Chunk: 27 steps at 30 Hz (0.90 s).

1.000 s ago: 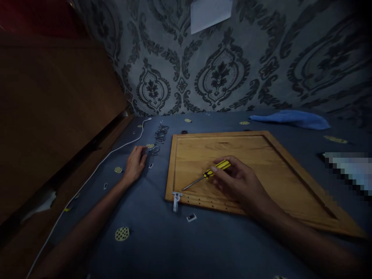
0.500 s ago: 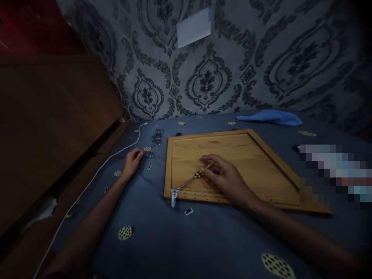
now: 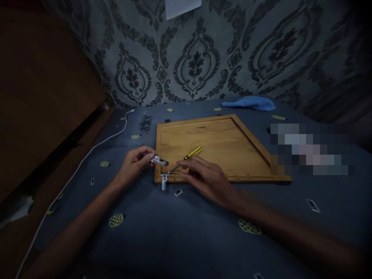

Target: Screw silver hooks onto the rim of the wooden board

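Note:
My left hand (image 3: 136, 161) pinches a metal cabinet hinge (image 3: 161, 161) above the near left corner of a framed wooden panel (image 3: 200, 135). A second hinge (image 3: 164, 183) sits at that corner, its arm jutting over the near edge. On the panel lies a screwdriver (image 3: 192, 152) with a yellow and black handle, its tip by the mounted hinge. Right beside the screwdriver's shaft is my right hand (image 3: 206, 178), thumb and fingers apart and nothing visible gripped between them.
Several metal hinge pieces (image 3: 145, 124) lie heaped beyond the panel's left side. A white cable (image 3: 95, 147) runs along the wooden furniture (image 3: 43, 97) at left. A blue cloth (image 3: 250, 103) rests by the patterned wall. The dark patterned sheet (image 3: 139, 232) covers the surface.
My left hand has picked up a hinge from the sheet and brought it right, over the panel corner. My right hand has let go of the screwdriver, which now lies on the panel.

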### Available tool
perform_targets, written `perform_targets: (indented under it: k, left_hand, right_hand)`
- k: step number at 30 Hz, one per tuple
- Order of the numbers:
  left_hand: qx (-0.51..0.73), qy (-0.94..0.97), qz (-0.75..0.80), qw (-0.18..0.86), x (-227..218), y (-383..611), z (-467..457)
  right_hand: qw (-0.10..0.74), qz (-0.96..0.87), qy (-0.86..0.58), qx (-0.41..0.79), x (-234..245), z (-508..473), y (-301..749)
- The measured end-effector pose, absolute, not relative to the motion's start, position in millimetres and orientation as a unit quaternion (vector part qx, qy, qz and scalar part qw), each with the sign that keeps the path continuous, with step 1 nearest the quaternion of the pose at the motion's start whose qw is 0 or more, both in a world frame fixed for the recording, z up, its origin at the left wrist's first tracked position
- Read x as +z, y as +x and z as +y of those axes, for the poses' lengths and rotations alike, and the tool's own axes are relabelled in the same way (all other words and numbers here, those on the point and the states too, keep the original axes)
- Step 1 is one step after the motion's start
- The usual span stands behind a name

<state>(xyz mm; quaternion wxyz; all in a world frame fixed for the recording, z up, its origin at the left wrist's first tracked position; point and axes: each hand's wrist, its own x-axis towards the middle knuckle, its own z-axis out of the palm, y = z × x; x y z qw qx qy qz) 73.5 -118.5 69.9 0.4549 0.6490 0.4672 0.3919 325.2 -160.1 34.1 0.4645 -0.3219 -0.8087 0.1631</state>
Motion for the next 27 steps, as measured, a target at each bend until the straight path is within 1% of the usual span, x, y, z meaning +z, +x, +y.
perform_targets:
  k: [4,7,10,13,17,19,22,27]
  left_hand:
    - [0.342,0.689,0.415,0.486,81,86,-142]
    - [0.288,0.729,0.380,0.491,86,91,-152]
    - [0.256,0.750,0.365,0.489,87,93,-157]
    - [0.245,0.766,0.365,0.470,85,92,-158]
    - [0.288,0.772,0.402,0.399,82,85,-151]
    - [0.305,0.775,0.419,0.362,79,81,-147]
    - [0.292,0.792,0.411,0.345,75,79,-145]
    - [0.242,0.848,0.328,0.338,67,79,-149]
  right_hand:
    - [0.451,-0.842,-0.280,0.099,38,-189,315]
    - [0.438,-0.841,-0.292,0.125,37,-205,310]
    - [0.430,-0.821,-0.323,0.195,34,-216,306]
    - [0.413,-0.779,-0.365,0.300,34,-222,303]
    - [0.385,-0.662,-0.428,0.480,35,-222,299]
    - [0.381,-0.595,-0.445,0.550,34,-219,298]
    - [0.387,-0.536,-0.451,0.600,31,-214,299]
    - [0.379,-0.501,-0.451,0.634,31,-210,301]
